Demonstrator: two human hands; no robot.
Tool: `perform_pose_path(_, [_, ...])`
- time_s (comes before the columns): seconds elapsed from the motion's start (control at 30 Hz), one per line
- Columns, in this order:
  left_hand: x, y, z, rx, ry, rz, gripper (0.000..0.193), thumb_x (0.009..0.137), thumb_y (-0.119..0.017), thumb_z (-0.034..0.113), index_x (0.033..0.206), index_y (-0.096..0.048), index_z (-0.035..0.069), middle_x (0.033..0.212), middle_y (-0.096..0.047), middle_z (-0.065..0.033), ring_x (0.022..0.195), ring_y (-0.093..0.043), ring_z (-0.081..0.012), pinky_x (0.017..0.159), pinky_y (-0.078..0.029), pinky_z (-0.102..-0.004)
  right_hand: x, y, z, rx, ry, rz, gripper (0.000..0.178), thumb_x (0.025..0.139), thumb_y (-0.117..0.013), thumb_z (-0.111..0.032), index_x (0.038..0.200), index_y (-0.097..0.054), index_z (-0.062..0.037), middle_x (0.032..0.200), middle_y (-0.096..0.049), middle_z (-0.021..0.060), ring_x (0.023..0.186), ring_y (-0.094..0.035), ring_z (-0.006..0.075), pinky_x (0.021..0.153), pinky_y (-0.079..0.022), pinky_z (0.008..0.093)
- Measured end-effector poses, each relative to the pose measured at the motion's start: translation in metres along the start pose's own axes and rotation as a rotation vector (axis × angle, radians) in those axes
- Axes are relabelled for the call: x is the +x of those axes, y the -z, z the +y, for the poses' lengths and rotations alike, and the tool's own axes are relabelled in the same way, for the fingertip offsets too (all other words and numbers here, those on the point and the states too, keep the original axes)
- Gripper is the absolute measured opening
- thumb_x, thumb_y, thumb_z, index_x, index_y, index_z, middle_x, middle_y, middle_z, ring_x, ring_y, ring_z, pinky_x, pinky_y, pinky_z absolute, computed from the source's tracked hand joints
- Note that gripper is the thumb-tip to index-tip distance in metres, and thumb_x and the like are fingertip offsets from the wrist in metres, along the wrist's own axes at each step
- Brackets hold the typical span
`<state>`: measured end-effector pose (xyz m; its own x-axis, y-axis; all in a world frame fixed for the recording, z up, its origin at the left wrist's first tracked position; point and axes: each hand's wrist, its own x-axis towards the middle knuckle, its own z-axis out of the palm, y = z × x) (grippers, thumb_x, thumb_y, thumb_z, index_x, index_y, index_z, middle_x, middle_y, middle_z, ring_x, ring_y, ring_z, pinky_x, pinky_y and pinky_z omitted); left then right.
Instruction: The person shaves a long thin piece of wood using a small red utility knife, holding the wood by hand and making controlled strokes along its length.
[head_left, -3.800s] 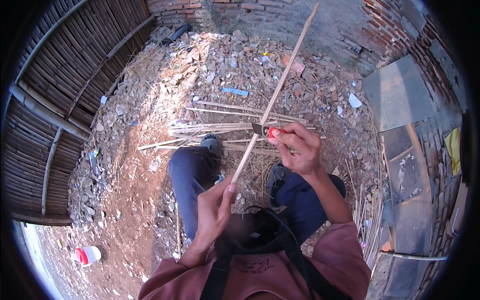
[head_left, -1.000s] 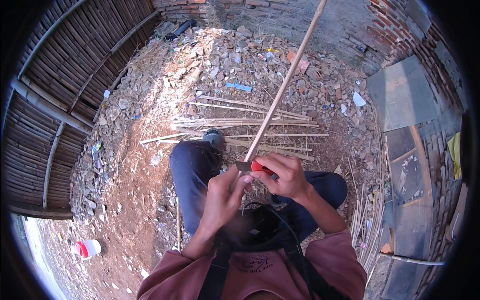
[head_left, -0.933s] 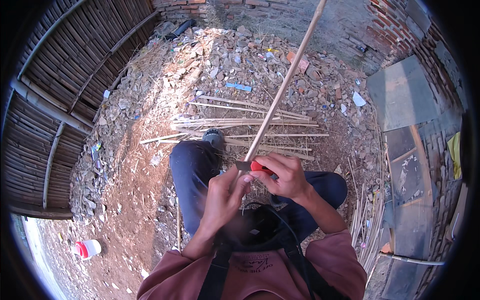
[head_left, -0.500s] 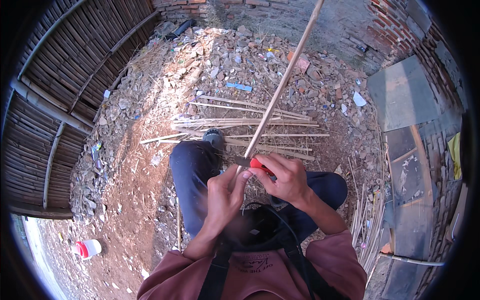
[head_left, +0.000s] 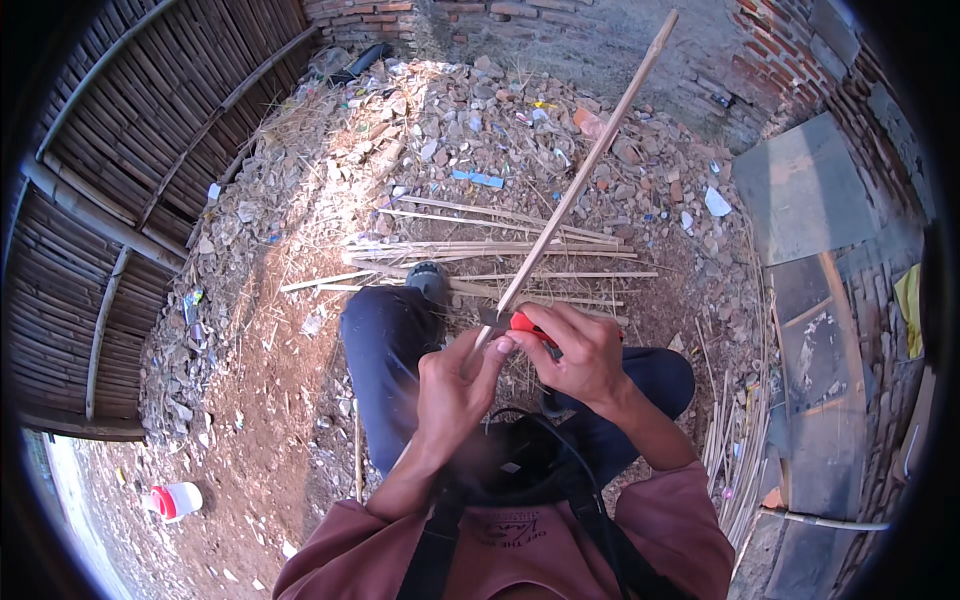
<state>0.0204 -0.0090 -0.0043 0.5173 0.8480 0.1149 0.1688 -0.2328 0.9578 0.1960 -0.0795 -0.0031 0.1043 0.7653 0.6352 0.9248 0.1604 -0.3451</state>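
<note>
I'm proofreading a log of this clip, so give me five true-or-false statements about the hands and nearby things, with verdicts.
1. The right hand holds a red-handled blade. True.
2. The left hand is holding nothing. False: it grips the lower end of a long pale strip.
3. The blade crosses the long pale strip near its far end. False: it crosses close to the left hand, at the near end.
4. More pale strips lie on the ground beyond the hands. True.
5. The red-and-white container is on the person's left. True.
</note>
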Motion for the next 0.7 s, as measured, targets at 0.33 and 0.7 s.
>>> perform_pose_path(0.33, [-0.006,0.006,0.002,0.056,-0.028,-0.01,0.022,0.102,-0.076,0.02,0.112,-0.077,0.0,0.059,-0.044,0.0079,0.057,-0.033,-0.0013,0.05,-0.024,-0.0267,0.006,0.006,0.001,-0.016,0.032,0.029,0.025,0.091,-0.084,-0.03,0.106,-0.078,-0.0113,0.078,-0.071,0.0014,0.058,-0.07,0.0195,0.049,-0.052,0.0327])
perform_pose_path(0.7, [-0.014,0.016,0.001,0.109,0.029,-0.041,0.023,0.109,-0.066,0.02,0.116,-0.077,0.001,0.062,-0.057,-0.0028,0.058,-0.047,-0.0067,0.054,-0.04,-0.0311,0.021,0.016,0.01,0.013,0.005,0.03,0.021,0.093,-0.083,-0.027,0.104,-0.079,-0.0099,0.084,-0.077,0.0045,0.06,-0.072,0.0194,0.05,-0.053,0.0328])
